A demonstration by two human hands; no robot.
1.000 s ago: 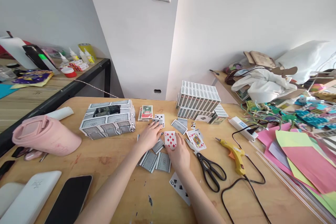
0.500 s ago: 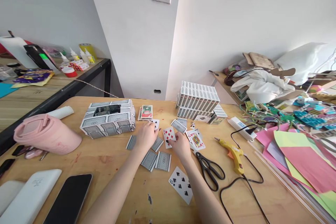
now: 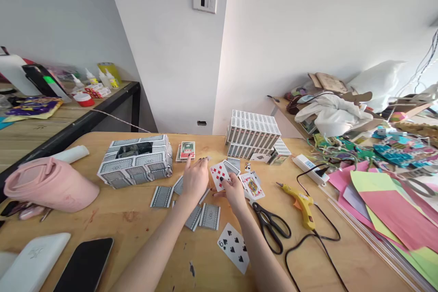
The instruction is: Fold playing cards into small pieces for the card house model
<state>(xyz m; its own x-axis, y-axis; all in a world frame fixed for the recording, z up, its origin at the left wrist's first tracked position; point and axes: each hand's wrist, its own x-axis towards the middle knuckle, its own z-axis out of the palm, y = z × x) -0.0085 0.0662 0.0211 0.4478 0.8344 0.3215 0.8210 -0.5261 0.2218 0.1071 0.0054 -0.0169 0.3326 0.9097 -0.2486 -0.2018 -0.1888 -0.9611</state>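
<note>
My right hand (image 3: pixel 233 191) pinches a red eight of diamonds playing card (image 3: pixel 218 174), tilted face up above the table. My left hand (image 3: pixel 195 177) is open, with fingers apart, over several face-down grey-patterned cards (image 3: pixel 162 196); it partly hides them. Just beyond its fingertips lie boxed card decks (image 3: pixel 188 149). Right of my right hand is a face-up picture card (image 3: pixel 252 185). A six of spades (image 3: pixel 233 247) lies near my right forearm. Black-handled scissors (image 3: pixel 270 226) rest beside that forearm.
A card-covered box (image 3: pixel 137 159) stands at left, a stack of card boxes (image 3: pixel 253 132) at the back. A yellow glue gun (image 3: pixel 303 203) with its cord, a power strip (image 3: pixel 310 168) and coloured paper (image 3: pixel 386 210) lie right. A phone (image 3: pixel 85 264) is front left.
My right hand has lifted the eight of diamonds and tilted it. The face-up card at my left fingertips is no longer visible; those fingers have spread. The view has shifted slightly.
</note>
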